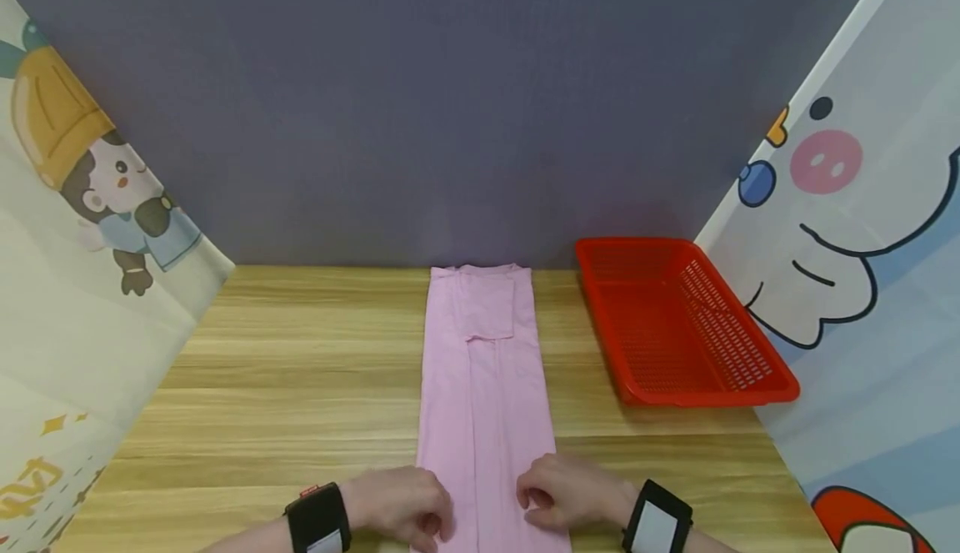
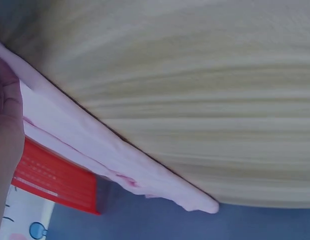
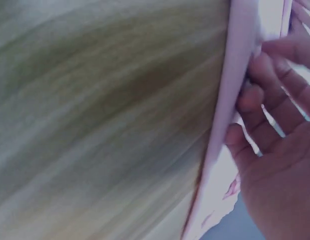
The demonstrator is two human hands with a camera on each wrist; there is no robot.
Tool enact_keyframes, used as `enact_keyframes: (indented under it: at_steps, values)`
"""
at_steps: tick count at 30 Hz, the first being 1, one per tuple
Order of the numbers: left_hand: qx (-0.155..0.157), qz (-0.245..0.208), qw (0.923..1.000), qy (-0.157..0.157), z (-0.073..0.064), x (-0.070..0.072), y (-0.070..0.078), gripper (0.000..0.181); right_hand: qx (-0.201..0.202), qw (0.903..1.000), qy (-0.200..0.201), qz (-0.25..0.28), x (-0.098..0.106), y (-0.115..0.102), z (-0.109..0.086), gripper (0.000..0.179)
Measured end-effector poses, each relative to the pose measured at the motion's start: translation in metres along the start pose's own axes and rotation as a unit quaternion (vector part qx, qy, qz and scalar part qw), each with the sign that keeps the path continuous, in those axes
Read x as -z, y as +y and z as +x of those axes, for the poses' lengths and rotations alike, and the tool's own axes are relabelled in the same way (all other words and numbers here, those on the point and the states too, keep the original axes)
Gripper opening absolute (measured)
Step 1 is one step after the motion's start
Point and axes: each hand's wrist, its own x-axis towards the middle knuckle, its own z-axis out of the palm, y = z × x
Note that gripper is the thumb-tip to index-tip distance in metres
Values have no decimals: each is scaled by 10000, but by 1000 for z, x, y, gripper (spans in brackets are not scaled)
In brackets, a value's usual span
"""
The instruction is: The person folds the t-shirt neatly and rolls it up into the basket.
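A pink garment (image 1: 487,403), folded into a long narrow strip with a pocket-like patch at its far end, lies on the wooden table, running from the back edge toward the person. My left hand (image 1: 405,503) is at its near left edge, fingers loosely bent; in the left wrist view, only part of that hand (image 2: 7,100) shows beside the cloth. Opposite, my right hand (image 1: 570,490) rests by the right edge with a gap between thumb and forefinger. From the right wrist, bent fingers (image 3: 252,97) overlap the garment's side. The garment's near end runs out of the head view.
A red plastic basket (image 1: 615,353) with perforated sides stands at the right rear of the wooden table (image 1: 315,386). A dark grey panel (image 1: 450,103) rises behind, and cartoon-printed panels (image 1: 847,228) flank both sides. Each wrist wears a black strapped device (image 1: 318,520).
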Motion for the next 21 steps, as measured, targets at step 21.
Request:
enact_keyframes:
  at_steps: [21]
  values:
    - [-261, 1217, 9921, -149, 6, -4, 27, 24, -131, 9936, -587, -957, -6, -17, 0, 39]
